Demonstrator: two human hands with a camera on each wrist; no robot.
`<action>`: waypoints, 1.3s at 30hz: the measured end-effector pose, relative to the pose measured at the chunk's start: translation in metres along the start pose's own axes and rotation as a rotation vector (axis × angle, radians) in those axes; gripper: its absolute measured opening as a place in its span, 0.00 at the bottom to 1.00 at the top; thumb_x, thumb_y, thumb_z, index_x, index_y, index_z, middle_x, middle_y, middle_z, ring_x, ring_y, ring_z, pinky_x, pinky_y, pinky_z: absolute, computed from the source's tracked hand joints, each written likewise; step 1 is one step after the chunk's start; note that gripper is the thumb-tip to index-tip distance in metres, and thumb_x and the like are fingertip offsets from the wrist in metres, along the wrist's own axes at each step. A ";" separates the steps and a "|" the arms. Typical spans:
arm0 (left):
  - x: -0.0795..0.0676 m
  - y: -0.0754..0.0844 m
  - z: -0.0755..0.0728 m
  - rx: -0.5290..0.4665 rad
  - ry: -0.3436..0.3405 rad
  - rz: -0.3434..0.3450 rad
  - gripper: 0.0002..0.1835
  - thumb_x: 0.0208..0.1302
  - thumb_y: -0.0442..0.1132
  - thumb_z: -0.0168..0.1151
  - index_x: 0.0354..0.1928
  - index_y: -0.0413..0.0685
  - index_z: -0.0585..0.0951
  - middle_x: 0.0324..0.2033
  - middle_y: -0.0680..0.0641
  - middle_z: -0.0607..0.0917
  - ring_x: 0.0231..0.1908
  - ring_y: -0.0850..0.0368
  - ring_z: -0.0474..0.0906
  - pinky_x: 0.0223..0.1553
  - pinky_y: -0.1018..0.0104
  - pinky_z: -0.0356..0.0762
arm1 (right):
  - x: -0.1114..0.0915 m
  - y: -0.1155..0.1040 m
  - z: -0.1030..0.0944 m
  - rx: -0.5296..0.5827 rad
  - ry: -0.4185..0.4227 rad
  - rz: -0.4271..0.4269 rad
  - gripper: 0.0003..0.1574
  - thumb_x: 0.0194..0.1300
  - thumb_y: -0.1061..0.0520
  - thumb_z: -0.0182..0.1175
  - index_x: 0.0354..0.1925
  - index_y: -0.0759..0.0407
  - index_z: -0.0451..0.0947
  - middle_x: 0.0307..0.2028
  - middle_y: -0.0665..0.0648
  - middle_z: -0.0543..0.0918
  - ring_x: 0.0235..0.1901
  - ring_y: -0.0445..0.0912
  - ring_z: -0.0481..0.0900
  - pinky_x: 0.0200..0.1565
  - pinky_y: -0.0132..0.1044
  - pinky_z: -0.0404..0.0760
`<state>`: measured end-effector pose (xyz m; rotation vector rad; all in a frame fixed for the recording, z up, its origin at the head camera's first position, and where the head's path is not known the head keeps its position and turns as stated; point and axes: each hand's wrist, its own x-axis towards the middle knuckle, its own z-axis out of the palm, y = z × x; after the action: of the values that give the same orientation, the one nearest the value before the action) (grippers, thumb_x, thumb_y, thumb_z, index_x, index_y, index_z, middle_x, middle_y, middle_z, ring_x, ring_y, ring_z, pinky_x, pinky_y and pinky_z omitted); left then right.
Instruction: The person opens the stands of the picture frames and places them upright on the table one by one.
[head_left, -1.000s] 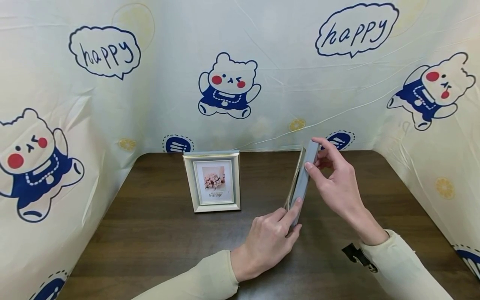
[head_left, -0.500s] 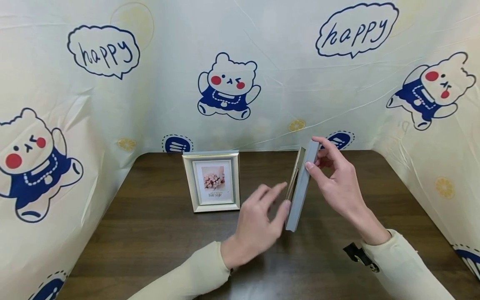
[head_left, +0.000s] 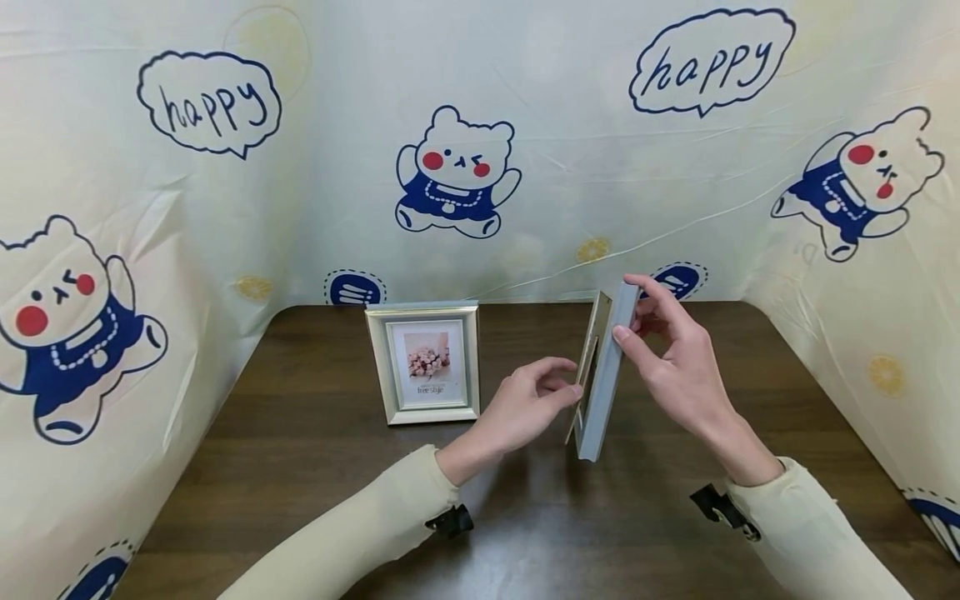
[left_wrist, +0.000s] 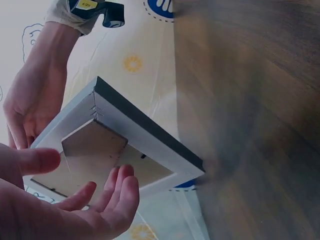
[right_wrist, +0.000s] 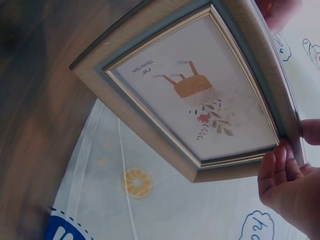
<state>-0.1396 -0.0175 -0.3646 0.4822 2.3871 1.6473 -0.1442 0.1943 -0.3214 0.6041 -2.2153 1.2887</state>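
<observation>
A picture frame [head_left: 603, 383] stands nearly edge-on to the head view, its back toward the left. My right hand [head_left: 686, 367] grips its upper edge between thumb and fingers. In the right wrist view, the front shows a beige-gold border [right_wrist: 137, 127] around a print [right_wrist: 200, 100] of a chair and flowers. On the back, a brown easel stand [left_wrist: 95, 150] tilts out from the frame. My left hand [head_left: 517, 408] pinches this stand, thumb at one edge and fingers at the other.
A second picture frame [head_left: 433, 396], with a pink bouquet picture, stands upright to the left on the dark wooden table [head_left: 300, 483]. Behind and beside the table hangs a pale cloth [head_left: 570, 150] printed with bears and "happy" bubbles.
My left hand has let go of the frame's lower edge and moved left and up to its back. The stand has swung outward. My right hand keeps its grip.
</observation>
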 end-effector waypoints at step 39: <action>0.008 -0.002 0.000 0.115 -0.092 0.045 0.24 0.75 0.40 0.60 0.71 0.53 0.77 0.44 0.53 0.86 0.48 0.58 0.83 0.54 0.58 0.79 | -0.005 0.002 0.000 -0.009 -0.041 -0.032 0.39 0.69 0.74 0.64 0.74 0.56 0.70 0.40 0.56 0.78 0.40 0.45 0.77 0.48 0.30 0.75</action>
<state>-0.1478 -0.0150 -0.3660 0.6226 2.4293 1.4764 -0.1416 0.1954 -0.3261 0.6653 -2.2341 1.2607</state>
